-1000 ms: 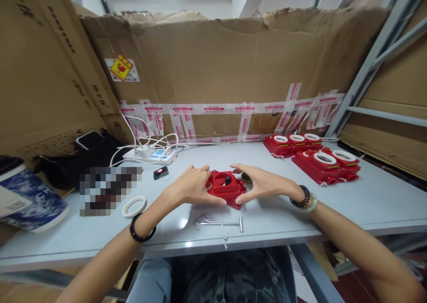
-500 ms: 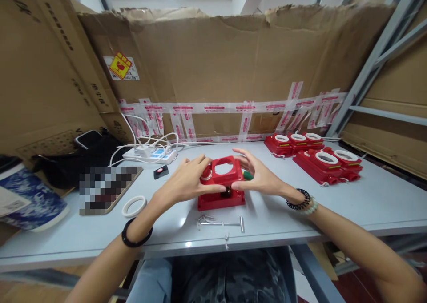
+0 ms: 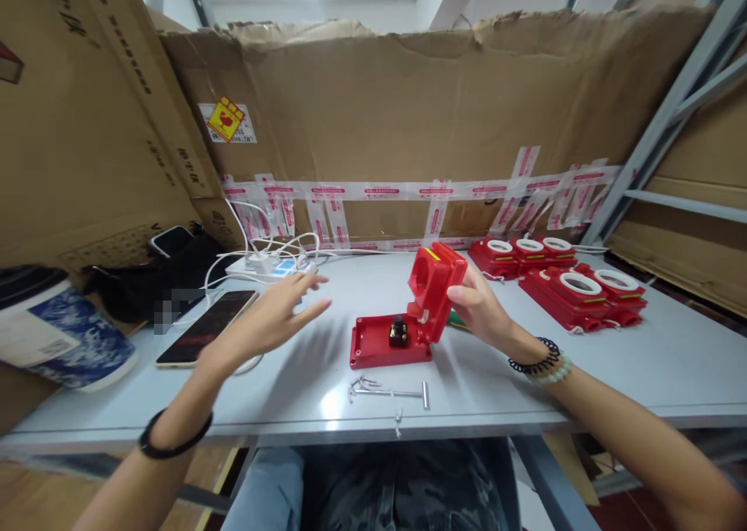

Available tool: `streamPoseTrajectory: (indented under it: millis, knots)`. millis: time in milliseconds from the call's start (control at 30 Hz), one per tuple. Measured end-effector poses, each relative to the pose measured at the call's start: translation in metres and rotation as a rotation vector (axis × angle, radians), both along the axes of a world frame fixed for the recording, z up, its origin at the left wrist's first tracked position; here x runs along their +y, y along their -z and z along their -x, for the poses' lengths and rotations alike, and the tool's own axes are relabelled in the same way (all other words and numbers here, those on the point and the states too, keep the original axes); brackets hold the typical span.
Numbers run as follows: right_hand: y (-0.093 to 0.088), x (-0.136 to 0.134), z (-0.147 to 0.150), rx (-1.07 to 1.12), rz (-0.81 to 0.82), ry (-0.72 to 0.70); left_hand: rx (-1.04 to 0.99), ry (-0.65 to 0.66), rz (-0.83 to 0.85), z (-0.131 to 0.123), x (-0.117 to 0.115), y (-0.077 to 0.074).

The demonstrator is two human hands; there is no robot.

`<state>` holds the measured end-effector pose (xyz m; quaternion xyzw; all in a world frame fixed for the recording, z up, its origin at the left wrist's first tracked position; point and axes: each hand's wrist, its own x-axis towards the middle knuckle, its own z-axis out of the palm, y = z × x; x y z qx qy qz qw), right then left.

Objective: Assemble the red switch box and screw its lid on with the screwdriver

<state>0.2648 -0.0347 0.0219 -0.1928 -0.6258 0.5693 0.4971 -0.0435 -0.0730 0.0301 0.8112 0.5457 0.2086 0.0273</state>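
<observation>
My right hand (image 3: 482, 307) clamps the cover (image 3: 444, 286) (left hand (image 3: 267, 314) empty, fingers apart), best held steady, clear of the black block (image 3: 398, 332).

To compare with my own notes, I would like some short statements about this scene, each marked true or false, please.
1. The right hand holds the red cover. True.
2. The left hand touches the red base. False: it is empty and apart from the base.
3. The black part sits in the base. True.
4. The T-handled tool lies behind the base. False: it lies in front.
5. The phone lies left of the base. True.
</observation>
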Motion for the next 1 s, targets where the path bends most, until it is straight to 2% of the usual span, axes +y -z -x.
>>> streamPoseTrajectory:
  millis: [100, 167, 233, 300, 367, 433, 600, 667, 733, 833, 1000]
  knots:
    - [-0.004, 0.0, -0.001, -0.007, 0.002, -0.026, 0.167, -0.167, 0.084, 0.054, -0.015, 0.017]
    - [-0.006, -0.001, 0.0, -0.022, -0.019, -0.02, 0.173, -0.204, 0.141, 0.078, -0.029, 0.03]
    - [-0.007, -0.001, 0.001, -0.031, -0.036, 0.001, 0.149, -0.224, 0.176, 0.089, -0.04, 0.039]
    - [-0.006, -0.002, 0.001, -0.043, -0.045, 0.016, 0.101, -0.209, 0.173, 0.09, -0.046, 0.042]
    - [-0.005, -0.003, 0.001, -0.064, -0.043, 0.008, 0.038, -0.153, 0.139, 0.079, -0.045, 0.037]
    - [-0.003, -0.004, 0.001, -0.088, -0.044, -0.016, -0.04, -0.078, 0.056, 0.057, -0.039, 0.026]
    - [0.006, -0.007, 0.004, -0.094, -0.098, -0.049, -0.36, 0.256, -0.309, -0.036, -0.018, -0.006]
    - [0.008, -0.007, 0.004, -0.077, -0.141, -0.046, -0.419, 0.413, -0.361, -0.07, -0.011, -0.014]
    - [0.007, -0.007, 0.004, -0.07, -0.18, -0.051, -0.46, 0.491, -0.407, -0.091, -0.005, -0.017]
    - [0.004, -0.009, 0.002, -0.08, -0.224, -0.052, -0.481, 0.493, -0.415, -0.101, -0.001, -0.016]
    - [0.003, -0.01, 0.001, -0.11, -0.239, 0.002, -0.484, 0.494, -0.398, -0.098, -0.001, -0.014]
